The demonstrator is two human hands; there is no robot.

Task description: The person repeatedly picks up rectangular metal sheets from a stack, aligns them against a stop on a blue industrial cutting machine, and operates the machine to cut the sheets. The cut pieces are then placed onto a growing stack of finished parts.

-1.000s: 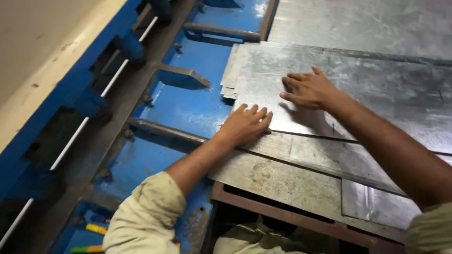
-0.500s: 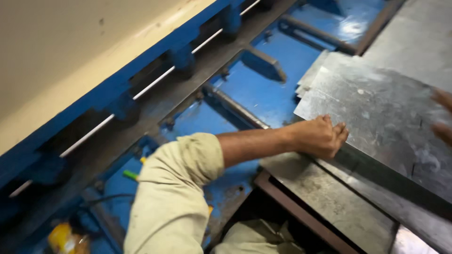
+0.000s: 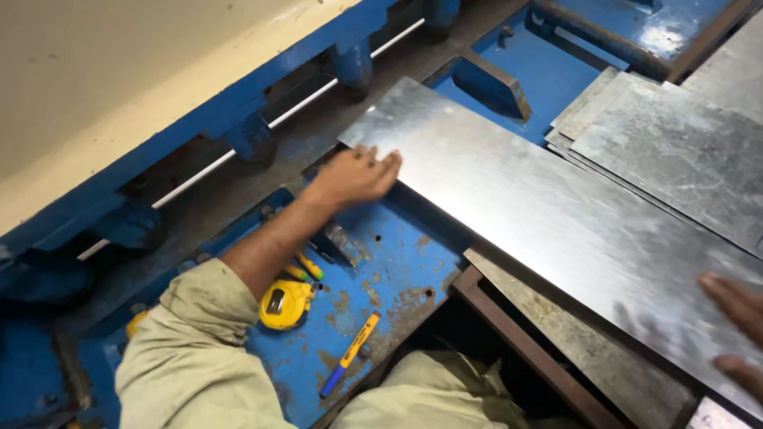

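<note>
Right hand (image 3: pixel 735 330) blurred, cut off by frame edge.

The blue machine table (image 3: pixel 397 262) carries a long galvanized steel sheet (image 3: pixel 548 214), a stack of sheets (image 3: pixel 675 143), a yellow tape measure (image 3: pixel 284 303) and a yellow-and-blue marker (image 3: pixel 350 353).

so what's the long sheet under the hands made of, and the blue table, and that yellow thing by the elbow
Long sheet: looks like galvanised steel, a mottled grey spangle with a dull shine, thin and flat.
Blue table: painted metal, probably steel; the blue coat is chipped to rusty brown patches.
Yellow tape measure: its case appears to be moulded plastic, smooth and glossy.
</note>
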